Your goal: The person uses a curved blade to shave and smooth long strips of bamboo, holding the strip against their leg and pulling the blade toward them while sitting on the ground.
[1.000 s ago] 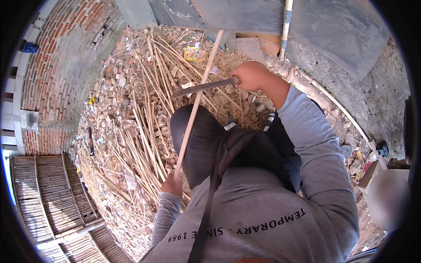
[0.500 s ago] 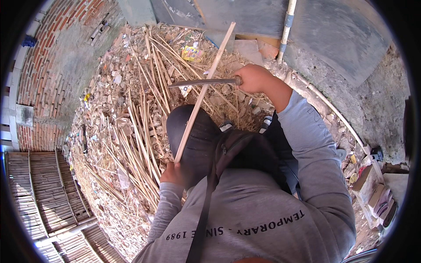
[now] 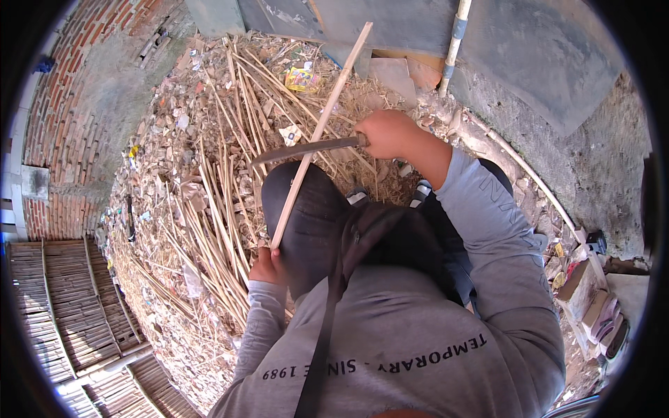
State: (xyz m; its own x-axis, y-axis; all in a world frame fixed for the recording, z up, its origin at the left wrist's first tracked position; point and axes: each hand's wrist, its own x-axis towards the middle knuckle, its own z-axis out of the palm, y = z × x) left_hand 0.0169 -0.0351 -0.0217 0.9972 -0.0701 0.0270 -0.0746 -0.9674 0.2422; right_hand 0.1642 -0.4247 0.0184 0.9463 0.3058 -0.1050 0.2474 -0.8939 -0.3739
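My left hand (image 3: 267, 266) is closed round the near end of a long, pale bamboo strip (image 3: 337, 90). The strip slants away and to the right, passing over my dark-clad left knee (image 3: 317, 198). In my right hand (image 3: 390, 132) is the handle of a long knife (image 3: 338, 143) with a dark, slightly curved blade. That blade points left and crosses the strip around its middle; its tip lies beyond the strip, above the knee. Whether the edge bites into the wood cannot be made out.
Many loose bamboo strips (image 3: 226, 202) lie on the littered ground to the left. A yellow wrapper (image 3: 301, 80) is ahead. A brick wall (image 3: 70, 139) stands at left, with a bamboo slat panel (image 3: 70, 299) nearer. On the right are a concrete wall (image 3: 578, 160) and an upright pipe (image 3: 454, 49).
My right hand has moved nearer and left along with the knife, its tip now lower. The strip and my left hand have shifted slightly nearer and left.
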